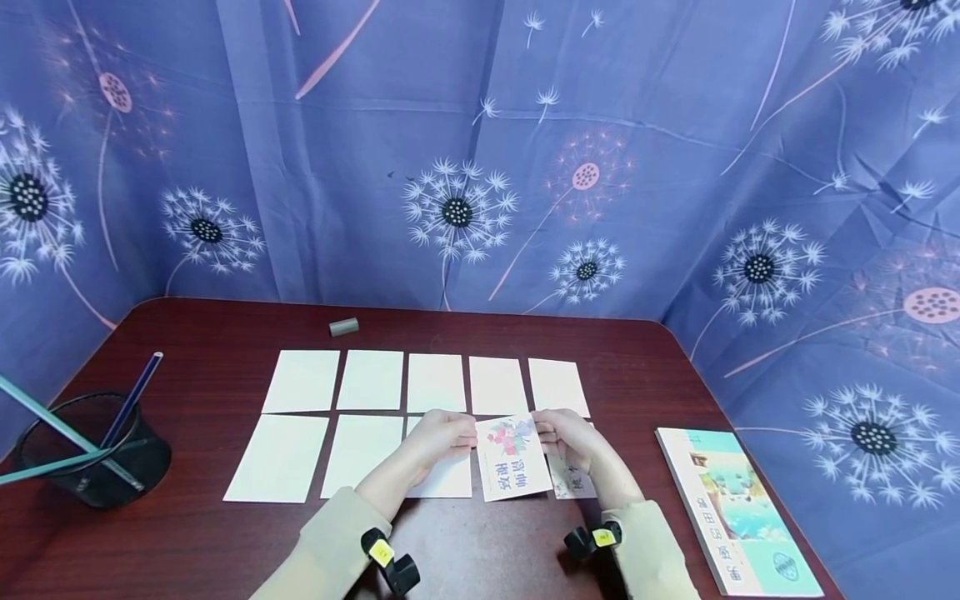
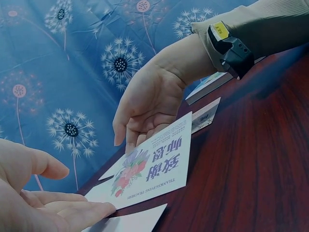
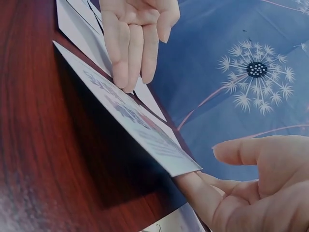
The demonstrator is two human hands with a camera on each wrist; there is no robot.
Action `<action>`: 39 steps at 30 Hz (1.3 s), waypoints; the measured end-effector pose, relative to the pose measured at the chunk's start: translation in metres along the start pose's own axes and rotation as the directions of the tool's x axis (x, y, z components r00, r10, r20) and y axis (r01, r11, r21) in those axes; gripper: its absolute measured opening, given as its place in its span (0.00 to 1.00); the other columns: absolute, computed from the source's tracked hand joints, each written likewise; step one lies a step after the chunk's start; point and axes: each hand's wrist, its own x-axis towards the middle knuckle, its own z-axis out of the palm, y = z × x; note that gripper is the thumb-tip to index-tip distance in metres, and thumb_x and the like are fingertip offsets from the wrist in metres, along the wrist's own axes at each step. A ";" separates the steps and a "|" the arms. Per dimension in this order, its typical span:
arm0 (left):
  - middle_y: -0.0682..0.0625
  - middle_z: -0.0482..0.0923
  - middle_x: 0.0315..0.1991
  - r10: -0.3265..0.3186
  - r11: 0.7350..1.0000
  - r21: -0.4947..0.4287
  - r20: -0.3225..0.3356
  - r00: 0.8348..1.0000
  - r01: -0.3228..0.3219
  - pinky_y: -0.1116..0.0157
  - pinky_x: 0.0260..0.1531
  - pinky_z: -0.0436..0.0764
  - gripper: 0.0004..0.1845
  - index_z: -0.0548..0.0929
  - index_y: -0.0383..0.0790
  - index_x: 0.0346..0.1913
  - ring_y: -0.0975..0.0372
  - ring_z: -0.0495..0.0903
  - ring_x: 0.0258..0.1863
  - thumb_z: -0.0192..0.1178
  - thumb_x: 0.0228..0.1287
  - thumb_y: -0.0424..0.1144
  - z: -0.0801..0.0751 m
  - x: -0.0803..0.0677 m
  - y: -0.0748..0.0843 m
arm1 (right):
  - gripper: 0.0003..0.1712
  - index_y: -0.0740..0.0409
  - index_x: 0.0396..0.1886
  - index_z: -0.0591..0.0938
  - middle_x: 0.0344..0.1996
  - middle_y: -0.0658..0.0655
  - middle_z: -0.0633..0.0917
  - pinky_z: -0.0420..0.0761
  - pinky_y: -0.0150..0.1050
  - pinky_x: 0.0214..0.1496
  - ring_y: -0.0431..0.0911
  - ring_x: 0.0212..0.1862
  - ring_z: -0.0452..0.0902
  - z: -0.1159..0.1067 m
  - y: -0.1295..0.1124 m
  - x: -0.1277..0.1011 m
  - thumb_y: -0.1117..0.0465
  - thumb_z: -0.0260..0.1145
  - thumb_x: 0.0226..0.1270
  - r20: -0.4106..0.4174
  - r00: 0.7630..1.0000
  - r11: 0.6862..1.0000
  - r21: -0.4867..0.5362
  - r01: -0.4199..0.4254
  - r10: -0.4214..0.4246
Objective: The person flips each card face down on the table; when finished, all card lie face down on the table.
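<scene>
— So, where is the flowered card (image 1: 512, 457) right now?

— Between the two hands, near the front middle of the bench (image 1: 187, 533), printed side up. In the right wrist view it is tilted, with one edge lifted off the wood.

— And the left hand (image 1: 442, 437)?

— Fingers straight, tips touching the card's left edge; nothing is clenched (the left wrist view shows the palm loose and flat).

— The right hand (image 1: 566, 435)?

— Also released, fingers extended. They support the card's right edge from beneath rather than pinching it.

— What lies around it?

— Blank white cards (image 1: 371, 380) in two rows: five behind the hands, three more to the left in the front row. Another printed card (image 1: 572, 482) sits just under the right wrist. A book (image 1: 738, 512) lies well to the right, a mesh pen cup (image 1: 86, 454) at far left, and a small grey cylinder (image 1: 343, 327) near the back edge.
</scene>
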 end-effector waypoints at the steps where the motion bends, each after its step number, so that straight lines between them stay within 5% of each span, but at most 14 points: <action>1: 0.28 0.77 0.54 0.001 1.000 0.001 0.000 1.000 -0.001 0.57 0.55 0.82 0.23 0.73 0.16 0.57 0.43 0.81 0.54 0.51 0.66 0.32 0.000 0.000 0.000 | 0.25 0.83 0.56 0.71 0.22 0.43 0.82 0.82 0.24 0.33 0.33 0.27 0.77 0.000 0.000 0.000 0.62 0.49 0.73 0.001 1.000 1.000 0.003 0.000 0.000; 9: 0.28 0.76 0.57 0.063 0.997 -0.036 -0.020 0.998 -0.064 0.58 0.56 0.82 0.25 0.71 0.18 0.61 0.46 0.80 0.55 0.54 0.66 0.33 0.006 -0.003 0.006 | 0.25 0.83 0.57 0.71 0.23 0.44 0.84 0.83 0.24 0.33 0.33 0.27 0.79 0.001 0.000 -0.001 0.62 0.49 0.74 0.014 1.000 1.000 0.005 0.012 -0.012; 20: 0.27 0.76 0.56 0.052 0.994 -0.098 0.141 0.989 -0.038 0.58 0.58 0.80 0.25 0.68 0.17 0.63 0.44 0.78 0.58 0.49 0.69 0.34 0.035 0.005 0.016 | 0.23 0.81 0.54 0.73 0.22 0.43 0.84 0.83 0.23 0.34 0.31 0.27 0.80 -0.003 -0.001 -0.003 0.62 0.50 0.74 0.004 1.000 0.999 0.032 0.026 -0.027; 32: 0.27 0.75 0.57 0.047 0.996 -0.088 0.162 0.986 -0.033 0.56 0.60 0.78 0.27 0.68 0.15 0.61 0.43 0.78 0.58 0.49 0.66 0.35 0.038 0.007 0.025 | 0.21 0.79 0.52 0.72 0.20 0.42 0.76 0.84 0.23 0.36 0.30 0.27 0.77 0.001 -0.012 -0.008 0.62 0.48 0.74 0.003 0.999 0.995 0.087 0.052 -0.052; 39: 0.32 0.77 0.56 0.041 0.999 -0.030 0.132 0.990 -0.038 0.59 0.56 0.82 0.26 0.72 0.19 0.59 0.49 0.83 0.51 0.58 0.65 0.37 0.037 0.006 0.032 | 0.29 0.86 0.60 0.63 0.26 0.45 0.82 0.84 0.24 0.39 0.32 0.31 0.81 0.003 -0.016 -0.008 0.58 0.42 0.79 0.006 0.997 0.989 0.127 0.071 -0.072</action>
